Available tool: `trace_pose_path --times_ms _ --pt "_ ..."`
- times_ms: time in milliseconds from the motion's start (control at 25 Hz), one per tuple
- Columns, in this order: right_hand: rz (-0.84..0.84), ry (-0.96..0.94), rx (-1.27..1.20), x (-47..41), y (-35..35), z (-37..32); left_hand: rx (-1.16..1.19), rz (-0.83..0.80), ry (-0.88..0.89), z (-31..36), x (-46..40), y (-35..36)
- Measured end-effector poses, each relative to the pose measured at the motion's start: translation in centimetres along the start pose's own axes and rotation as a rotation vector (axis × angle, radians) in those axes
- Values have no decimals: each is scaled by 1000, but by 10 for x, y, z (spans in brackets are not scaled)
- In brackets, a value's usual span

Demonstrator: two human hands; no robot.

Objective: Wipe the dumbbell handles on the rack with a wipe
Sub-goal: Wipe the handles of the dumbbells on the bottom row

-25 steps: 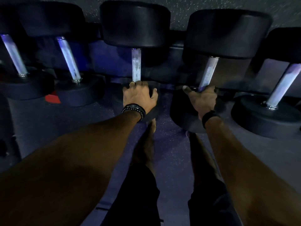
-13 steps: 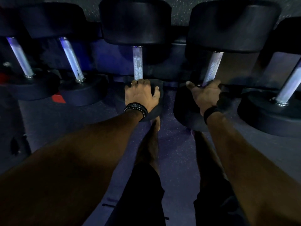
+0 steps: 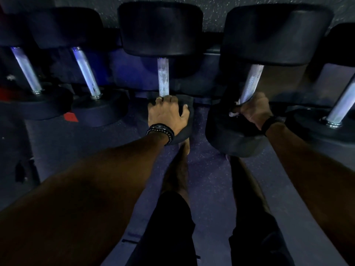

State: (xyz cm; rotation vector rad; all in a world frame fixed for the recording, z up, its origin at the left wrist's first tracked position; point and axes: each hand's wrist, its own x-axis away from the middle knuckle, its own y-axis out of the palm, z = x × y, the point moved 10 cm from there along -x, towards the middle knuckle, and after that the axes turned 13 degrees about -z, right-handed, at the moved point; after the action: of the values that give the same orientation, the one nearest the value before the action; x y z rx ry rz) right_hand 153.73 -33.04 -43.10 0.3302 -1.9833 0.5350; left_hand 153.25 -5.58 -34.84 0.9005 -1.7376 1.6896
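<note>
Dim gym, dumbbells lined up on a rack. The person's right hand was curled round the near end of a knurled handle, w/ a white wipe pinched under its fingers against the bar. Left hand, wearing a beaded bracelet, lay fingers bent over the near head of the dumbbell just to the left, below its handle.

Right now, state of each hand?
Left hand: rests on the near head of the middle dumbbell, fingers curled over its top edge.
Right hand: grips the wipe around the low end of the next handle.
</note>
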Motion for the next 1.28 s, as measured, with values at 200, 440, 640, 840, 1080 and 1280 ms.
trace_pose_path --times_ms 200,440,640,840,1080,1280 --pt "-232 -76 235 10 -12 0 -13 -14 -7 1 0 0" --pt "-71 -8 385 -1 -26 -9 -18 -16 4 0 0 0" --pt "293 -40 23 24 -39 6 -35 -22 13 2 0 0" --pt "147 -139 -15 35 -12 -1 -36 -32 8 3 -1 0" --pt "-10 -60 230 13 -38 -9 -50 -8 8 2 0 2" --pt "394 -276 -477 31 -79 -41 -56 -9 0 1 -1 1"
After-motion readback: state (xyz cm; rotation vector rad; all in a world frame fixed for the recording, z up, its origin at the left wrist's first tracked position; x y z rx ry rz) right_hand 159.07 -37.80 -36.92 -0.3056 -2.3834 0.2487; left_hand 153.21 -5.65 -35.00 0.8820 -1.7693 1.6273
